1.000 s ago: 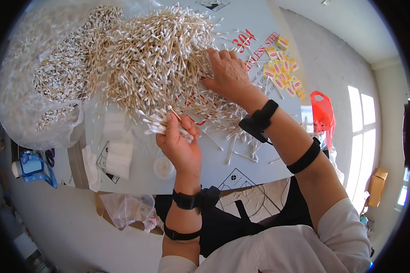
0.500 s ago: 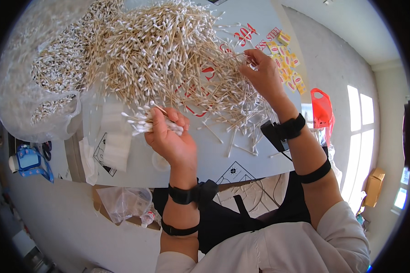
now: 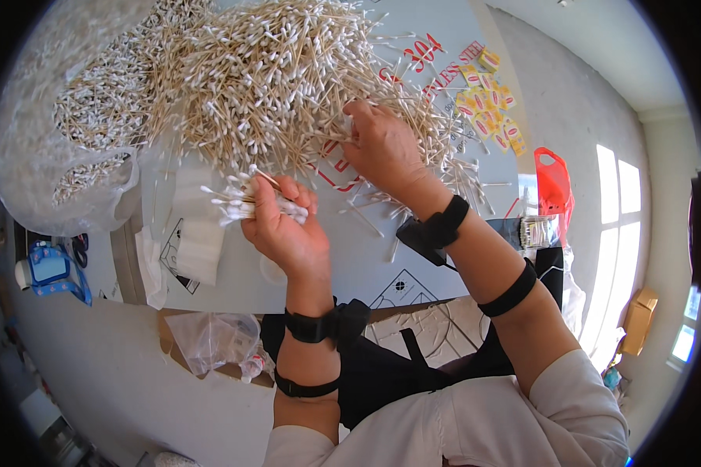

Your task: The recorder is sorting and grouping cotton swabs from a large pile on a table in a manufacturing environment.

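Observation:
My left hand [image 3: 284, 226] is closed around a bundle of cotton swabs [image 3: 232, 200], their white tips fanning out to the left and more tips showing by the fingers. At the lower right of a big heap of cotton swabs [image 3: 249, 78], my right hand [image 3: 385, 148] reaches in with its fingers bent together. White tips show between its thumb and forefinger; how many swabs it pinches is hidden. Loose swabs [image 3: 466, 183] lie scattered on the table right of that hand.
A clear plastic bag of swabs [image 3: 93, 117] lies at the left. Near it are white sheets [image 3: 199, 233] on the grey table [image 3: 311, 272]. Small yellow packets or labels [image 3: 487, 105] sit at the far right. A red plastic bag [image 3: 551, 183] stands beyond the right edge.
My right hand has moved left and a little nearer, from the right end of the heap to its lower middle. The left hand, with its bundle, has barely shifted.

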Available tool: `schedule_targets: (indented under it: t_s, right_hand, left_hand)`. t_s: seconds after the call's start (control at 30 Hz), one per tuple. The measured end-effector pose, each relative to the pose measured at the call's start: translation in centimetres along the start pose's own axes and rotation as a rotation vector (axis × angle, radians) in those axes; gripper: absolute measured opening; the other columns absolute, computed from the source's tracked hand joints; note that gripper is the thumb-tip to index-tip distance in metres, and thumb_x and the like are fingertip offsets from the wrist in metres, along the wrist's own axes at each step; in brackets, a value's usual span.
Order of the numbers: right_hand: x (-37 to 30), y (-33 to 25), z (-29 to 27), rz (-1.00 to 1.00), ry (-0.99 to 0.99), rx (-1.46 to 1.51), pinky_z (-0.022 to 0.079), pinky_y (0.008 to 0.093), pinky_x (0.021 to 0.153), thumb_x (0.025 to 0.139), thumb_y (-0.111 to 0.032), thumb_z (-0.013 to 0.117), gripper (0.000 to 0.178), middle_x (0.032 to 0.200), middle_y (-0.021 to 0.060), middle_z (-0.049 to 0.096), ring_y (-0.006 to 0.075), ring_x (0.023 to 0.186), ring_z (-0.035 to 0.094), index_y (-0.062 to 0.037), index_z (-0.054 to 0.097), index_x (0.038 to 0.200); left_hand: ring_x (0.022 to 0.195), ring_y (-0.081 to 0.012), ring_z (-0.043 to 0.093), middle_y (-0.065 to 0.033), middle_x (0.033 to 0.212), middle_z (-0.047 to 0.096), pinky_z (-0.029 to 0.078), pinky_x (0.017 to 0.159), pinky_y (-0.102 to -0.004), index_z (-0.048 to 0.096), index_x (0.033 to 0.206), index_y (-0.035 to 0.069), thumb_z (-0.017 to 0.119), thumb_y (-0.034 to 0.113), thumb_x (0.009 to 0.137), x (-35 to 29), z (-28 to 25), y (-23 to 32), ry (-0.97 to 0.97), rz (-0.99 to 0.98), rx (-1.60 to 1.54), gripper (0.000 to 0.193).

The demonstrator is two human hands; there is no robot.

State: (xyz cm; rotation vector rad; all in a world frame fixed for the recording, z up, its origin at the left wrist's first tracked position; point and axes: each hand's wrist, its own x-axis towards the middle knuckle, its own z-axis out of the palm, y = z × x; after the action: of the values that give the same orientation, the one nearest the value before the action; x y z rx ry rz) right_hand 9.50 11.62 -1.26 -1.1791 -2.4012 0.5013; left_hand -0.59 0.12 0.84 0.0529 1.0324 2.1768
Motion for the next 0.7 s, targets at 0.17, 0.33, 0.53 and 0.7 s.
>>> schedule_targets:
  t_s: [0.17, 0.33, 0.53, 0.7]
  right_hand:
    - [-0.9, 1.3, -2.6, 0.085, -0.029, 0.197, 0.049, 0.0369, 0.07, 0.066, -0.011, 0.068, 0.037, 0.083, 0.0116, 0.062, 0.0278, 0.078, 0.06, -0.0027, 0.059, 0.101]
    - [-1.3, 2.2, -2.9, 0.041, 0.013, 0.235, 0.048, 0.0406, 0.071, 0.067, -0.011, 0.065, 0.021, 0.083, 0.0145, 0.062, 0.0326, 0.082, 0.06, -0.0029, 0.062, 0.086]
    - [-1.3, -1.1, -1.5, -0.029, 0.04, -0.037, 0.049, 0.0411, 0.065, 0.071, -0.015, 0.063, 0.013, 0.072, 0.0112, 0.058, 0.0308, 0.074, 0.06, -0.0042, 0.063, 0.079]
    - [-1.0, 0.1, -1.6, 0.229, 0.089, 0.49, 0.047, 0.0348, 0.055, 0.07, -0.014, 0.063, 0.015, 0.061, 0.012, 0.059, 0.0239, 0.054, 0.058, 0.0003, 0.062, 0.066]
  left_hand:
    - [0.05, -0.0113, 0.041, -0.0023, 0.061, 0.049, 0.031, 0.045, -0.0268, 0.049, 0.076, 0.007, 0.054, 0.024, 0.092, 0.0, 0.0, 0.4, 0.03, -0.021, 0.018, 0.024]
    - [0.048, -0.0111, 0.043, -0.0017, 0.059, 0.049, 0.031, 0.043, -0.0266, 0.049, 0.074, 0.008, 0.056, 0.025, 0.091, -0.2, 0.2, -0.2, 0.034, -0.058, 0.024, 0.025]
    - [0.052, -0.0115, 0.042, -0.0017, 0.063, 0.047, 0.032, 0.045, -0.0259, 0.051, 0.085, 0.006, 0.055, 0.021, 0.092, -0.4, 0.1, -0.2, -0.016, -0.085, 0.07, 0.017]
    - [0.048, -0.0099, 0.042, -0.0012, 0.06, 0.047, 0.031, 0.042, -0.0243, 0.054, 0.083, 0.004, 0.06, 0.015, 0.088, -0.4, 0.8, -0.4, -0.085, -0.21, 0.146, 0.013]
